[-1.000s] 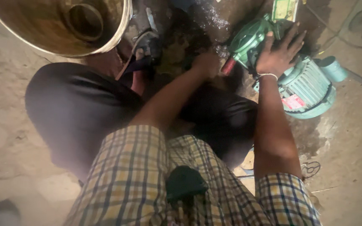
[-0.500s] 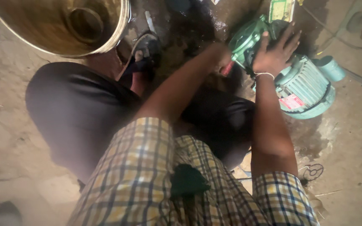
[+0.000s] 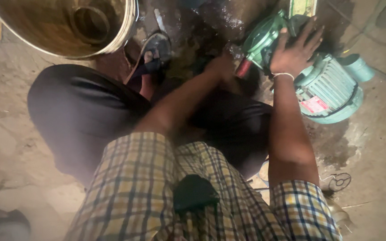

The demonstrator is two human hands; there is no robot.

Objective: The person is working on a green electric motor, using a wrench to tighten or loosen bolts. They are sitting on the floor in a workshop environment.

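A green electric motor pump [image 3: 327, 89] lies on the wet floor at the upper right, with a red label on its ribbed body. My right hand [image 3: 293, 51] rests flat on its top, fingers spread, a pale band at the wrist. My left hand [image 3: 222, 67] is blurred and closed around a red-handled tool [image 3: 243, 69] whose tip meets the pump's left end. I squat over it, dark trousers and a checked shirt filling the middle of the view.
A large tan bucket [image 3: 63, 27] stands at the upper left. My sandalled foot [image 3: 155, 56] sits beside it on dark wet ground. A coil of thin wire [image 3: 338, 180] lies on the floor at the lower right.
My left hand with the red-handled tool has shifted toward the pump's left end and is blurred with motion. My right hand stays pressed on the pump.
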